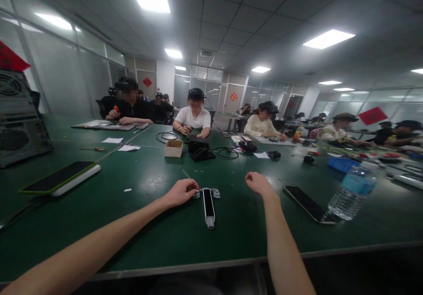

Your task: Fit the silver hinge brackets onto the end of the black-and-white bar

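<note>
A long white device with a black strip [208, 206] lies on the green table [142, 224] just in front of me, with small metal brackets at its far end. My left hand [181, 192] is closed, its fingertips pinching the left bracket of that device. My right hand [258, 183] rests on the table to the right of the device, curled into a loose fist, with nothing visible in it.
A phone [308, 203] and a water bottle [351, 193] lie to my right. A tablet on a white base [61, 178] and a computer case [18, 118] are at left. A small box [173, 148], black gear [199, 149] and cables sit farther out. Several people work across the table.
</note>
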Motion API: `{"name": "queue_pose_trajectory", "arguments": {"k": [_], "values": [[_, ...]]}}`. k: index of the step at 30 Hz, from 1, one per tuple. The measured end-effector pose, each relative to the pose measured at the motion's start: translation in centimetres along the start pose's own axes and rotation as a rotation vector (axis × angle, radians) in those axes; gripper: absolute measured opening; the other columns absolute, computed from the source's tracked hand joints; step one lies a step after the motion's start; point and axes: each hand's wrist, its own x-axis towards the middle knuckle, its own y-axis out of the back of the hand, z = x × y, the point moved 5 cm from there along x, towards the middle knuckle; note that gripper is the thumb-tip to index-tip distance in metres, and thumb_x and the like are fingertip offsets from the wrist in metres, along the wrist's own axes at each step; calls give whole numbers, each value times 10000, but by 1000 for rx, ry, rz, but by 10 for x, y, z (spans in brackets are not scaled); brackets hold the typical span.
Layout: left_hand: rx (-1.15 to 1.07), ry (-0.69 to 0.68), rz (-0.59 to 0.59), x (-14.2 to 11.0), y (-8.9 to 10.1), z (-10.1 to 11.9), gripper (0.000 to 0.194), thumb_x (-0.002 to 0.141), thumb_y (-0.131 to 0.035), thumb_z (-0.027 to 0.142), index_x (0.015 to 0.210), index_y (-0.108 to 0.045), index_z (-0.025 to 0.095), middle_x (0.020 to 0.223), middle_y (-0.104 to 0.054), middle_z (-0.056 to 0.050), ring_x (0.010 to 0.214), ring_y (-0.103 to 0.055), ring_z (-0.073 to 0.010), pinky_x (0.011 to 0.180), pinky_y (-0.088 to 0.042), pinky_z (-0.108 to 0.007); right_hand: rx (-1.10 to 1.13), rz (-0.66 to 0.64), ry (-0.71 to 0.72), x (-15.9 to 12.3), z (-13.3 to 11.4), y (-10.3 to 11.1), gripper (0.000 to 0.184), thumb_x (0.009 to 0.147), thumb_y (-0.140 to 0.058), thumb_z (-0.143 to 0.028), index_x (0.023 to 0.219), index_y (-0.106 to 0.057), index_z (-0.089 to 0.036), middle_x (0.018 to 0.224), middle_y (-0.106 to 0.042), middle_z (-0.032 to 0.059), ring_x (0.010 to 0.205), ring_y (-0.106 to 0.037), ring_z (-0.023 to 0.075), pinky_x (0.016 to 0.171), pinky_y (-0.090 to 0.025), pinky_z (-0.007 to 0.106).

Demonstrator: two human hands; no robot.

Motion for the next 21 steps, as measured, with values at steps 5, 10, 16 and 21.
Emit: {"name": "queue_pose_trajectory", "arguments": {"k": [5,10,16,21], "values": [[6,-9,8,1,-2,-3,200,828,-503,266,924,-657,182,880,-649,-25,758,-579,-167,664,-430,-254,2,-98,31,2,-8,-16,235,813,-535,-201,997,-681,-196,976,-683,91,887,-638,195,751,-447,267],[47,-18,15,2,-2,-2,202,826,-528,311,908,-655,178,865,-641,-28,747,-575,-170,656,-423,-258,-5,-130,92,4,-29,-27,220,812,-601,-335,972,-694,-215,955,-690,57,878,-635,168,759,-446,243],[71,-36,25,1,-3,-1,191,831,-524,310,880,-646,171,866,-625,-34,764,-570,-166,673,-428,-254,-49,-131,121,4,-38,-30,174,807,-595,-291,916,-704,-210,917,-691,62,843,-644,172,712,-449,245],[87,-17,37,0,-2,2,132,815,-526,248,817,-628,164,822,-613,-33,751,-562,-164,660,-419,-246,-80,-85,109,2,-51,-30,173,834,-529,-254,878,-679,-178,921,-676,101,847,-639,208,667,-433,261]]}}
